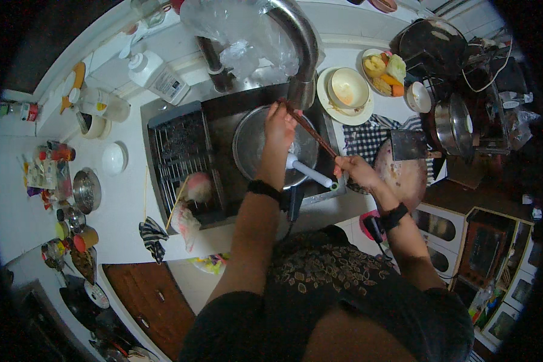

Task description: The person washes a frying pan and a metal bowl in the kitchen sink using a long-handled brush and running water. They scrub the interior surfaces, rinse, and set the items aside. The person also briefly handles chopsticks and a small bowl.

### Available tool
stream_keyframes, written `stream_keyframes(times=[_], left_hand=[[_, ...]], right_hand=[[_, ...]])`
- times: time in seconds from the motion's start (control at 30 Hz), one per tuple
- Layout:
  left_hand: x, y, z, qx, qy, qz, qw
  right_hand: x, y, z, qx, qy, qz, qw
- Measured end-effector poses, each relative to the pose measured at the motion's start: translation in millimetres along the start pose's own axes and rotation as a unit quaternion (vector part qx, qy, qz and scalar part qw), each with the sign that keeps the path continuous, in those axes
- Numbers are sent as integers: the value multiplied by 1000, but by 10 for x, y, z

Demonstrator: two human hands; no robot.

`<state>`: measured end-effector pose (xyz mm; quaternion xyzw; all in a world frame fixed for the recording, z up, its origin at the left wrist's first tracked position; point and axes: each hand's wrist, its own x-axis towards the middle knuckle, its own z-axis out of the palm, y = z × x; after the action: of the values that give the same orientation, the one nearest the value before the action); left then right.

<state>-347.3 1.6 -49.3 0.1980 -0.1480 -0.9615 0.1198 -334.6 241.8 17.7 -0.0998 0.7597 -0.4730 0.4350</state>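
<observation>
Between my two hands a dark brown, slender stick-like bundle [313, 131], perhaps chopsticks, slants over the sink. My left hand [281, 124] grips its upper end just beside the metal faucet [302, 92]. My right hand [359, 172] has hold of its lower end at the sink's right edge. Beneath them a round metal basin [249, 145] stands in the sink. A white brush-like tool with a pale handle [314, 173] lies across the basin's rim, its far end hidden by my left wrist.
A drying rack [174, 149] fills the sink's left side, with a pink and white scrubber [199, 187] on it. To the right are a plate with a bowl [348, 92], a plate of vegetables [383, 72], a cleaver [408, 145] on a round cutting board [400, 176], and a checked cloth [366, 135].
</observation>
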Motion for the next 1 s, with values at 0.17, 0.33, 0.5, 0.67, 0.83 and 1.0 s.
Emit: stream_keyframes(times=[0.17, 0.33, 0.5, 0.67, 0.83, 1.0], left_hand=[[-45, 87, -46, 31, 44, 4, 999], [-97, 139, -28, 46, 39, -44, 997], [-137, 106, -68, 77, 30, -37, 996], [-170, 32, -48, 57, 25, -44, 997], [-34, -13, -289, 1, 56, -146, 988], [-258, -27, -14, 84, 144, -243, 956]], right_hand=[[56, -27, 0, -19, 32, 5, 999], [171, -69, -6, -131, 23, 57, 989], [183, -70, 92, -246, 56, -7, 968], [261, -321, 199, -445, 139, -34, 884], [427, -329, 97, -475, 213, -135, 843], [508, -484, 232, -491, 186, -277, 805]])
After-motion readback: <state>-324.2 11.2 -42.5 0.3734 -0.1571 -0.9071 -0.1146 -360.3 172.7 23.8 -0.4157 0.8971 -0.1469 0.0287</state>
